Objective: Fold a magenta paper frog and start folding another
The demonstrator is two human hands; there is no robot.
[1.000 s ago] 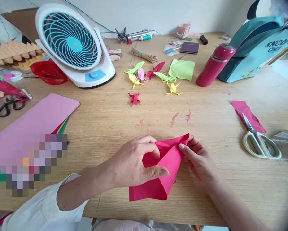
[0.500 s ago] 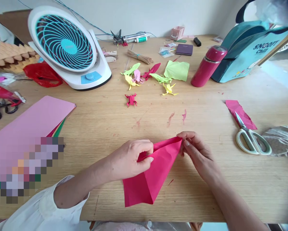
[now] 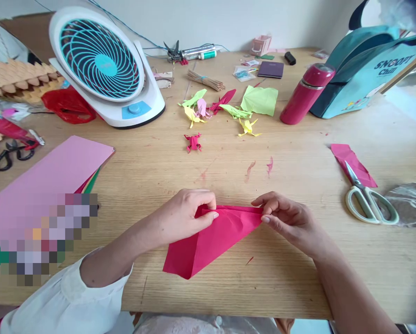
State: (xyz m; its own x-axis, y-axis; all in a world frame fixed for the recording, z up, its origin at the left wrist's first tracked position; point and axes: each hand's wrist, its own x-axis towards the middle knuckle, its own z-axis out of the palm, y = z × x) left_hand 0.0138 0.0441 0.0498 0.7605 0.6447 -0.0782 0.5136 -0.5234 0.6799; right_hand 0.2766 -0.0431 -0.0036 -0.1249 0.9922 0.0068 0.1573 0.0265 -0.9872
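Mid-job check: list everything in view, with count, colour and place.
folded paper: one, magenta, front centre, between the hands
fan: one, white and teal, back left
paper sheets: a stack, pink on top, left
scissors: one pair, pale green handles, right
flask: one, magenta, back right
bag: one, teal, far right
origami figures: several, green, yellow, pink, red, back centre
table: one, light wood, under everything
left hand: one, bare, pinching the folded paper's top edge
right hand: one, bare, pinching its right tip
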